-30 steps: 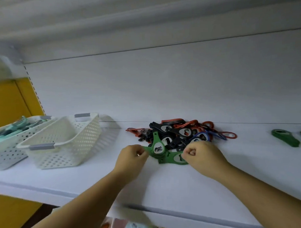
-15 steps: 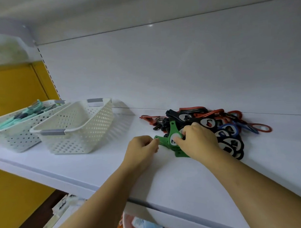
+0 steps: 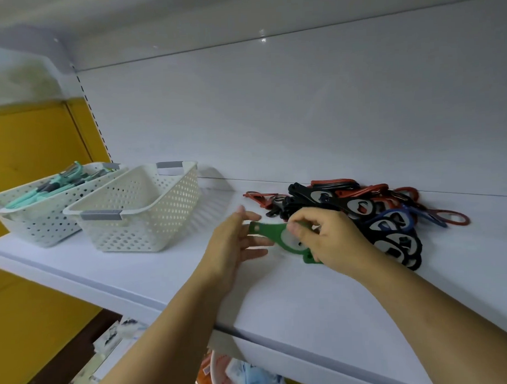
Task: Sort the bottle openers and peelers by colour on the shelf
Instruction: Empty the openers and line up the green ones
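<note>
A heap of black, red and blue bottle openers (image 3: 371, 213) lies on the white shelf (image 3: 278, 291) against the back wall. At its left front edge my right hand (image 3: 326, 241) pinches green bottle openers (image 3: 276, 234) by their round heads, handles pointing left. My left hand (image 3: 234, 247) is beside the handle tips with fingers spread, touching or nearly touching them. A white perforated basket (image 3: 138, 210) stands to the left, its inside bare as far as visible. Further left a second white basket (image 3: 37, 211) holds teal and grey peelers (image 3: 59, 184).
The shelf's front edge runs diagonally below my forearms. A yellow panel (image 3: 29, 148) bounds the left side. Packaged goods (image 3: 241, 373) show on the level beneath. The shelf above hangs low overhead.
The view has swung left and closer. My right hand moved left over the green openers and gathered them. My left hand, closed on a handle before, has spread its fingers.
</note>
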### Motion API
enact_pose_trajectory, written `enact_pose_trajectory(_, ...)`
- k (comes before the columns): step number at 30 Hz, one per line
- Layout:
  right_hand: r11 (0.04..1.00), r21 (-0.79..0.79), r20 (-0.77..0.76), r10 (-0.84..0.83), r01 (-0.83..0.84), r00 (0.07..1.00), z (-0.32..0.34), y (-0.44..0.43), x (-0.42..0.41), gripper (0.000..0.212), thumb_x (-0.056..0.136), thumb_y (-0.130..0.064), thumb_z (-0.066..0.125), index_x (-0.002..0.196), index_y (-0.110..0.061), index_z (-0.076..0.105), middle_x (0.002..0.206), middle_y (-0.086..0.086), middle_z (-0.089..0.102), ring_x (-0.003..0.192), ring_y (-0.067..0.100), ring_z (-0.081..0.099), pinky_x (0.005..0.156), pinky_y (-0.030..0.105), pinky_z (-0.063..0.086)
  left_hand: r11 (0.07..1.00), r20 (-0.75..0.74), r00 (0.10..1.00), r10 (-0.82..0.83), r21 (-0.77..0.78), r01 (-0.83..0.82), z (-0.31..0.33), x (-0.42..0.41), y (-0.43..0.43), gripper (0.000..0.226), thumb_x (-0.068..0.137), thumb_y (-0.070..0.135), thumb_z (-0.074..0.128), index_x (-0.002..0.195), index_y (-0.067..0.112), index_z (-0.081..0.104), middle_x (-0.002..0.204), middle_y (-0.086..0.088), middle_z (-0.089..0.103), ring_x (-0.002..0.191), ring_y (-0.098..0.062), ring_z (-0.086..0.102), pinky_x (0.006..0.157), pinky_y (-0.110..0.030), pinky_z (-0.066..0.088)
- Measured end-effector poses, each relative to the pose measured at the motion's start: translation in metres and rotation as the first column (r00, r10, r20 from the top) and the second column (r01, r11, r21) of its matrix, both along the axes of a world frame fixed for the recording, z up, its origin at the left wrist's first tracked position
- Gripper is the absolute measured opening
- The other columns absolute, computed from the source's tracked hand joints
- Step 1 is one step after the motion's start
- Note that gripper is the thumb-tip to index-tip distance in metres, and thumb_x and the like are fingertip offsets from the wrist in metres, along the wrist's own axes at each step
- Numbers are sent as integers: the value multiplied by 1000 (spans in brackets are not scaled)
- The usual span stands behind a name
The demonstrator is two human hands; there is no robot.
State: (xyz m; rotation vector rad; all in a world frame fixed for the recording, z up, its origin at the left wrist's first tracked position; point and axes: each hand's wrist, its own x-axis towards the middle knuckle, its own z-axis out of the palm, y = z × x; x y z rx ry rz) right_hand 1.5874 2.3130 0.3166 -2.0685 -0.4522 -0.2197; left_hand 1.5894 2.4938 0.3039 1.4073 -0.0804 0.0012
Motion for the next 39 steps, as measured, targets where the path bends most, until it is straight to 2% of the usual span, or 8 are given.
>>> enact_pose_trajectory(5,996,88,-10,-7,8,1000,-3,1,-1,20,85,-15,70,85,-35,67,65,-8,63,46,1,52,49,18,47,962,75,995,-61,271,38,-3,-4,-4,8,84,9,69,77,9,71,55,-7,61,46,-13,50,47,-19,40)
enact_pose_trajectory(11,954,290,-21,-70,73,997,-4,-4,8,19,87,-7,65,92,-25,64,83,0,67,61,6,66,57,19,52,945,35,994,-100,316,84,-3,-3,-3,12,93,6,56,84,8,62,72,-8,72,53,-14,58,51,-23,40)
enact_pose_trajectory(14,975,-34,67,-216,218,974,-11,-12,15,8,87,-17,67,93,-21,67,73,-10,61,55,-1,56,60,16,43,965,46,997,-62,258,48,-4,-1,-2,13,98,5,45,102,11,56,82,-8,73,59,-18,62,54,-24,43)
enact_pose_trajectory(17,857,-407,104,-300,316,948,-15,-14,16,22,83,-39,67,92,-18,64,89,-7,55,73,10,55,62,26,43,976,46,998,-42,213,31,-4,-1,-1,19,99,3,42,109,9,58,83,-5,73,60,-16,64,54,-23,47)
enact_pose_trajectory(21,721,-598,136,-339,350,931,-13,-8,15,37,80,-53,64,71,-20,49,89,-5,47,73,18,54,53,27,35,981,41,999,-23,191,15,-2,-1,-2,22,99,0,41,107,8,59,88,-4,74,60,-16,64,51,-22,47)
enact_pose_trajectory(26,790,-506,84,-355,347,931,-12,-8,16,32,81,-44,68,104,-25,58,108,-6,51,91,16,57,73,31,49,990,21,1000,3,140,-6,-2,0,-2,25,98,0,41,105,14,60,86,-7,74,59,-19,65,53,-24,49)
enact_pose_trajectory(35,834,-310,229,-401,457,887,-13,-14,24,7,90,-26,63,92,-20,61,87,-7,60,75,14,56,62,27,45,989,6,1000,17,144,-18,-4,2,-4,27,97,-1,42,106,17,61,91,-16,72,64,-25,67,58,-29,53)
enact_pose_trajectory(39,917,59,146,-398,393,906,-4,-19,22,9,91,-19,60,83,-22,59,76,-11,58,68,9,55,59,23,44,994,-13,998,63,86,-62,-5,4,-2,28,96,-1,43,113,15,60,88,-16,72,64,-25,70,54,-27,53)
